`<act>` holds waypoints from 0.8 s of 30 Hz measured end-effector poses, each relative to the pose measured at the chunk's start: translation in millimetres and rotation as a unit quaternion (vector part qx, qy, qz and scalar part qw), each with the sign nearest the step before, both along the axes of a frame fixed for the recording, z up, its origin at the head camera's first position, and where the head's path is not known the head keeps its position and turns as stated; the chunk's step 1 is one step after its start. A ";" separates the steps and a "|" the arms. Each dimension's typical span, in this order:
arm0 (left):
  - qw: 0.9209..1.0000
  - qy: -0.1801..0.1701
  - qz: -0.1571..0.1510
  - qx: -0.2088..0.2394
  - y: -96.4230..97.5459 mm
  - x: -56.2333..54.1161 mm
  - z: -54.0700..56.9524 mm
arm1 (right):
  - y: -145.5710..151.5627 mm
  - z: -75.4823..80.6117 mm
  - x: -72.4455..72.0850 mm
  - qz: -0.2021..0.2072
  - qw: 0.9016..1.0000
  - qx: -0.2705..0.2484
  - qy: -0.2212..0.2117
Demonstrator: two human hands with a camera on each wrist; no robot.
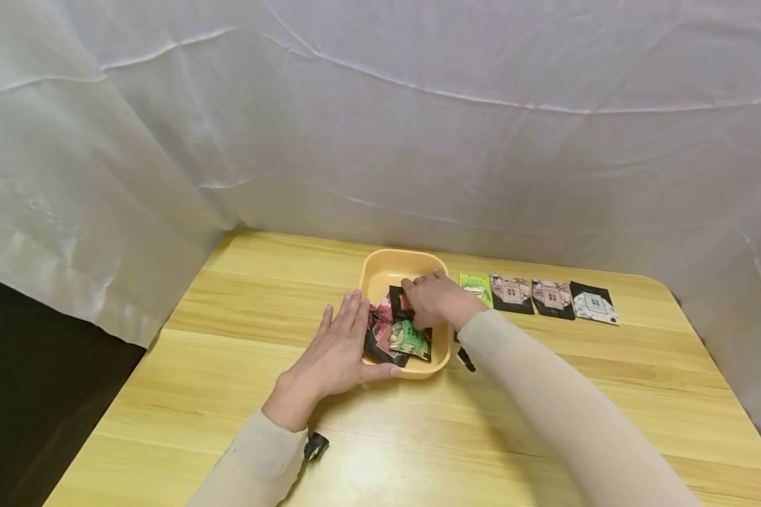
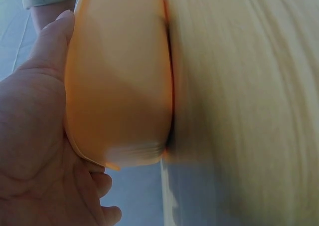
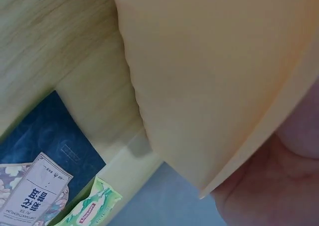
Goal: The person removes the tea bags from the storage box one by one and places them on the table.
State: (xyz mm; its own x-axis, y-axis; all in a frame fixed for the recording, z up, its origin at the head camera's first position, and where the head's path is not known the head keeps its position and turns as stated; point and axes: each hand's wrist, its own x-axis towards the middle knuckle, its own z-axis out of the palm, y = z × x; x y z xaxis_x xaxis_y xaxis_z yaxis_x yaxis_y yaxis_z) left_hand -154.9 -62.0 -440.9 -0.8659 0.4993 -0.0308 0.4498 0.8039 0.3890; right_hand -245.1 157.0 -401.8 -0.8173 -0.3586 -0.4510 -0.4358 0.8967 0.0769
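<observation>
A yellow-orange plastic bin (image 1: pixel 406 259) stands on the wooden table with several tea-bag sachets in it. My left hand (image 1: pixel 332 352) lies along the bin's left side, fingers straight at the rim and thumb over the front corner; the left wrist view shows the palm (image 2: pixel 35 121) beside the bin's outer wall. Bent down into the bin, my right hand (image 1: pixel 437 299) is at a black sachet with a red label (image 1: pixel 404 303); I cannot tell whether it pinches it. Below lie a green-labelled sachet (image 1: pixel 411 341) and a dark sachet with pink-red print (image 1: pixel 383 341).
Right of the bin, a row holds a green sachet (image 1: pixel 477 287), two pink-and-black floral sachets (image 1: pixel 512 293) (image 1: pixel 553 298) and a black-and-white one (image 1: pixel 595 303). Another dark packet (image 1: pixel 466 359) shows partly under the right forearm. Pale curtain (image 1: pixel 418 155) hangs behind the table.
</observation>
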 end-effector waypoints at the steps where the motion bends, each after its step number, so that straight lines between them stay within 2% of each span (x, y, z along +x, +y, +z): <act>1: 1.000 0.000 -0.001 -0.001 0.2 0.1 0.1 | 0.2 0.3 0.3 -0.001 1.000 -0.005 0.001; 8: 1.000 0.005 -0.003 0.012 0.1 1.1 0.2 | -1.6 6.6 8.0 -0.017 0.997 -0.070 -0.010; 14: 1.000 0.006 -0.005 0.016 -1.3 1.9 0.9 | -6.0 8.2 18.7 0.005 0.993 -0.113 -0.037; 24: 1.000 0.004 -0.008 0.022 -0.7 1.8 0.5 | -6.5 0.2 26.3 0.003 0.987 -0.157 -0.012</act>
